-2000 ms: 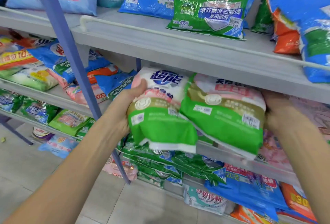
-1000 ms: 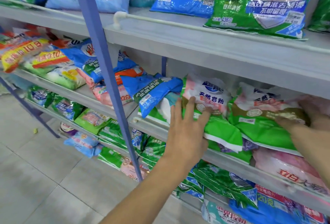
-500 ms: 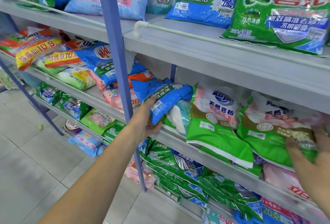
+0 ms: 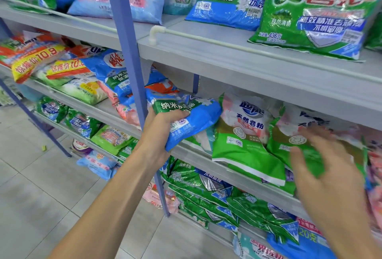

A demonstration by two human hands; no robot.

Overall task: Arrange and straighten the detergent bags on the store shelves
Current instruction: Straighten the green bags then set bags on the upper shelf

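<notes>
My left hand grips the lower end of a blue-and-green detergent bag lying at the left of the middle shelf. Right of it a green, white and pink bag leans over the shelf edge. A second bag of the same kind lies further right. My right hand hovers in front of that second bag with fingers spread and relaxed, holding nothing; it is blurred.
A blue upright post stands just left of my left hand. The top shelf carries large green and blue bags behind a white rail. Left shelves and the bottom shelf are packed with more bags. Grey tiled floor lies below.
My left hand moved from the green bag to the blue bag and closed round its lower end. My right hand came off the right green bag and drew back toward me.
</notes>
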